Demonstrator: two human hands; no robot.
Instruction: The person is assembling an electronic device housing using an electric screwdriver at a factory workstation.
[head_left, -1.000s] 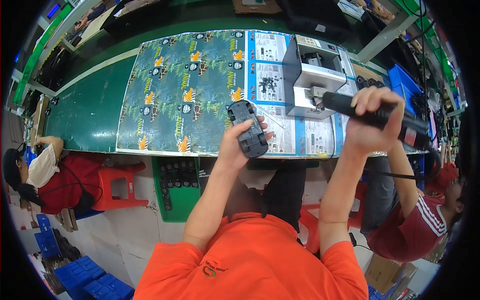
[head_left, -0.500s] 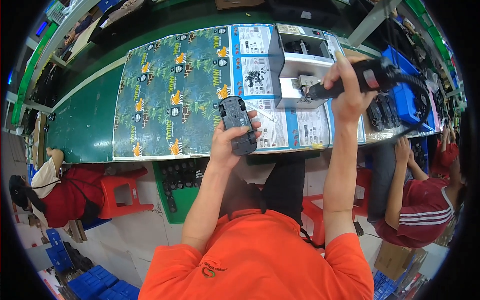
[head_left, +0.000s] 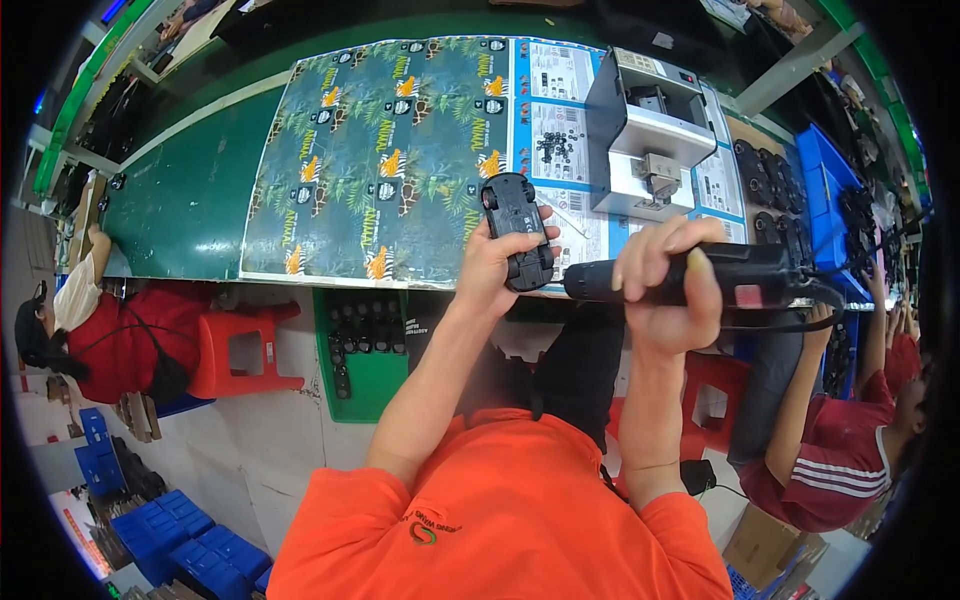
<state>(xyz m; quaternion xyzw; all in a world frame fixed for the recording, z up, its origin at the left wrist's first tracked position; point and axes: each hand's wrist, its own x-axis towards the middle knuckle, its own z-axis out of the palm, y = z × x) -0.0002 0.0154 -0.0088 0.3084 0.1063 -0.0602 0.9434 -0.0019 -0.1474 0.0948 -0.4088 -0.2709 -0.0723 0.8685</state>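
Note:
My left hand point(head_left: 488, 268) holds a black toy car point(head_left: 513, 212), underside up, with the thumb across its base. My right hand point(head_left: 672, 290) is wrapped round a black electric screwdriver point(head_left: 738, 272) with a cord at its rear end. Its nose points left, a short way from the car's lower end; the bit's tip cannot be made out. Beyond my right hand stands a metal screw feeder point(head_left: 618, 165). Several small black parts point(head_left: 557, 147) lie in a heap on the printed sheets, left of the feeder.
Animal-print sheets point(head_left: 385, 150) cover the green table point(head_left: 190, 200). More black car bases point(head_left: 768, 185) lie at the right beside a blue bin point(head_left: 822, 165). Below the table edge is a green crate point(head_left: 372, 400) with black parts. A person point(head_left: 835, 440) sits at right, another point(head_left: 130, 340) at left.
The screwdriver has come away from the feeder, down toward me and nearer the car, its nose now pointing left. My left hand still holds the car. The whole view has shifted somewhat.

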